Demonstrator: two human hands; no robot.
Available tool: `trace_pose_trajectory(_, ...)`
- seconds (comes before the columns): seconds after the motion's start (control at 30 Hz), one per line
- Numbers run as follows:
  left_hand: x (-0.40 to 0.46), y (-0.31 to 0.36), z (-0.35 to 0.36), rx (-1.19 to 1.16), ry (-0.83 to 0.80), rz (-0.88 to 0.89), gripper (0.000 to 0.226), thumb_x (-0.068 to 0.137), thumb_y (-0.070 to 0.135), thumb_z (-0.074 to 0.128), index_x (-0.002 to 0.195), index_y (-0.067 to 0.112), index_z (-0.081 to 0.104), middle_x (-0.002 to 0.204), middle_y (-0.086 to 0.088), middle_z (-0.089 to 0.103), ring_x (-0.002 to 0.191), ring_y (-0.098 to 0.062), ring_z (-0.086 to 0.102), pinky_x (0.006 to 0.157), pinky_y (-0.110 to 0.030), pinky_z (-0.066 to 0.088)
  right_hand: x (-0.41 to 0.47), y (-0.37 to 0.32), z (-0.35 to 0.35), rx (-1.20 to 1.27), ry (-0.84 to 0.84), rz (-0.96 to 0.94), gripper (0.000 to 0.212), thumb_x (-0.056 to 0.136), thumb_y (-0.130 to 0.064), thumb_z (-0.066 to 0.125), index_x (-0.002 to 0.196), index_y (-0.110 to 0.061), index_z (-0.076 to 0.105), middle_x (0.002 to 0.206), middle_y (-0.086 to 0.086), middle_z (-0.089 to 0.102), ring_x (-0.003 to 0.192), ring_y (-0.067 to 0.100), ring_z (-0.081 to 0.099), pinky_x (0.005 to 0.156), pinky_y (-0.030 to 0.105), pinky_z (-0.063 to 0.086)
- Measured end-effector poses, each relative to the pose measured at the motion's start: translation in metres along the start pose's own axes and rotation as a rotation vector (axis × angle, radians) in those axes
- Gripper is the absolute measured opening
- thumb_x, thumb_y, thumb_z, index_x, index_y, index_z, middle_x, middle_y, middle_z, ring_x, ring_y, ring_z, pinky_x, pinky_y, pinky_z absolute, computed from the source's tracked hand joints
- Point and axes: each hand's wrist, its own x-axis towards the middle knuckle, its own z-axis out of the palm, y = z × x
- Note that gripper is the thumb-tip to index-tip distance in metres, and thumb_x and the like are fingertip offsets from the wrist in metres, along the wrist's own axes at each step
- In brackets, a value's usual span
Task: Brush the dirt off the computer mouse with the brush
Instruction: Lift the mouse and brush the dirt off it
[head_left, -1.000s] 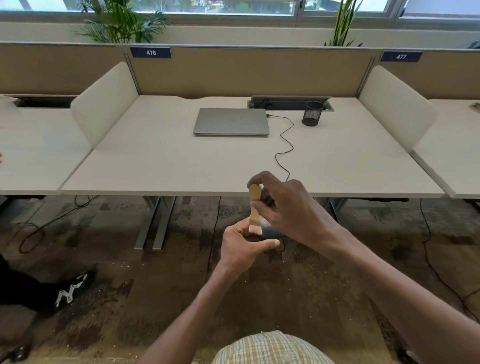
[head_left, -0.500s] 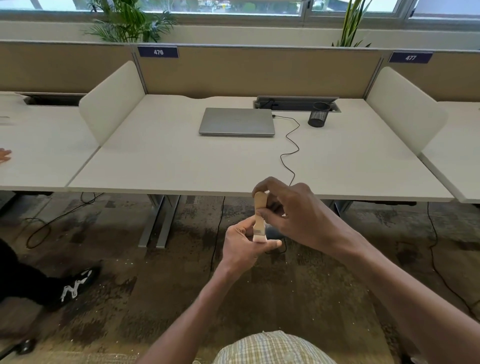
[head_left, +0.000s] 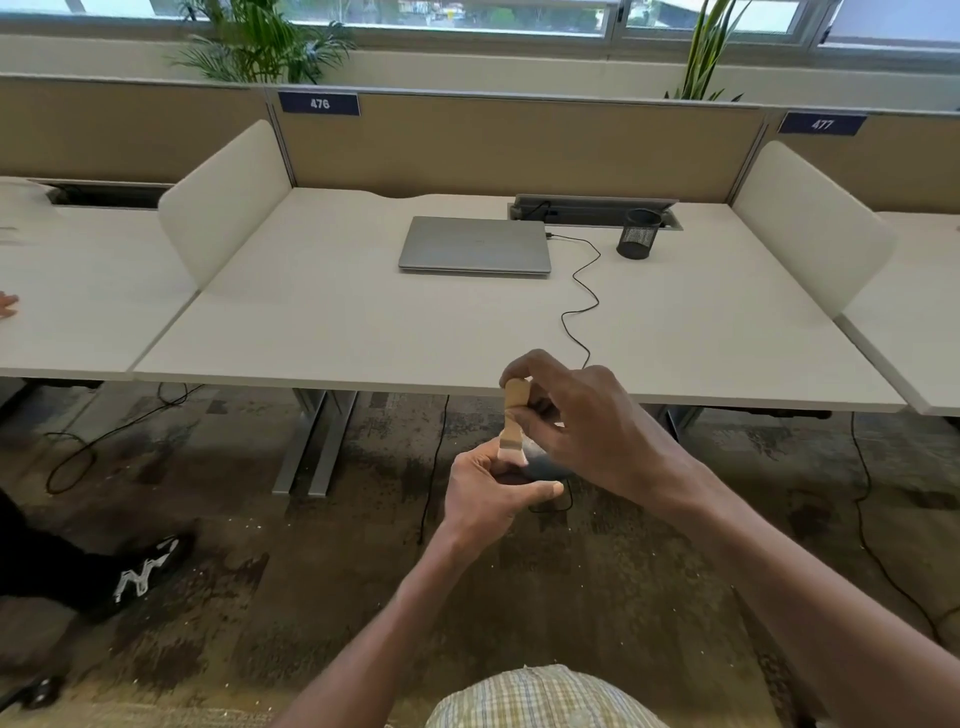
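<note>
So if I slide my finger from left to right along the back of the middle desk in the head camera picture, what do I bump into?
Left white divider → closed laptop → black cable → black mesh pen cup → right white divider.

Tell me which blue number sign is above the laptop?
The sign reading 476, on the partition behind the laptop; the 477 sign hangs farther right.
</note>
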Motion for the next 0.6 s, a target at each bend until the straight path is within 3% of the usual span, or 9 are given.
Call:
trace_pose_trajectory(0.1, 0.001, 0.0, -0.001, -0.015, -0.011, -0.004, 0.038, 0.069, 0.015, 0.096, 0.104, 0.011, 0.079, 0.095, 0.001, 0.082, 0.092, -0.013, 0.078, 0.087, -0.032, 0.063, -0.001, -0.003, -0.003, 0.019, 0.054, 0.003, 0.032, 0.092, -0.013, 0.069, 0.119, -0.017, 0.052, 0.087, 0.003, 0.075, 0.071, 0.015, 0.072, 0.062, 0.034, 0.06)
trace_pose_trajectory(0.23, 0.004, 0.003, -0.005, -0.046, -0.024, -0.009, 0.054, 0.072, 0.016, 0.095, 0.121, 0.009, 0.073, 0.093, 0.003, 0.081, 0.09, -0.013, 0.078, 0.086, -0.031, 0.063, -0.003, 0.001, -0.008, 0.0, -0.034, -0.009, 0.032, 0.093, -0.014, 0.068, 0.119, -0.02, 0.052, 0.086, 0.003, 0.073, 0.07, 0.014, 0.072, 0.06, 0.033, 0.06)
trace_pose_trajectory(0.33, 0.003, 0.004, -0.005, -0.018, -0.025, 0.009, 0.034, 0.072, 0.011, 0.094, 0.102, 0.017, 0.077, 0.087, 0.009, 0.079, 0.085, -0.007, 0.076, 0.081, -0.024, 0.062, 0.001, 0.004, -0.002, -0.015, 0.022, -0.017, 0.031, 0.094, -0.015, 0.067, 0.12, -0.017, 0.051, 0.084, 0.004, 0.073, 0.068, 0.017, 0.072, 0.058, 0.035, 0.059)
trace_pose_trajectory(0.43, 0.002, 0.006, -0.004, -0.023, -0.03, 0.019, 0.038, 0.072, 0.012, 0.094, 0.107, 0.013, 0.078, 0.099, 0.002, 0.081, 0.095, -0.011, 0.078, 0.088, -0.029, 0.063, 0.003, 0.002, -0.006, 0.0, 0.072, -0.028, 0.031, 0.091, -0.013, 0.071, 0.118, -0.014, 0.055, 0.087, 0.006, 0.075, 0.071, 0.015, 0.073, 0.061, 0.031, 0.061)
trace_pose_trajectory(0.6, 0.004, 0.008, -0.004, -0.023, -0.027, 0.021, 0.039, 0.071, 0.012, 0.095, 0.106, 0.017, 0.079, 0.095, 0.007, 0.081, 0.092, -0.008, 0.077, 0.084, -0.025, 0.062, 0.003, 0.009, -0.007, 0.003, -0.007, -0.052, 0.03, 0.092, -0.011, 0.07, 0.117, -0.015, 0.055, 0.087, 0.004, 0.073, 0.073, 0.016, 0.072, 0.061, 0.032, 0.06)
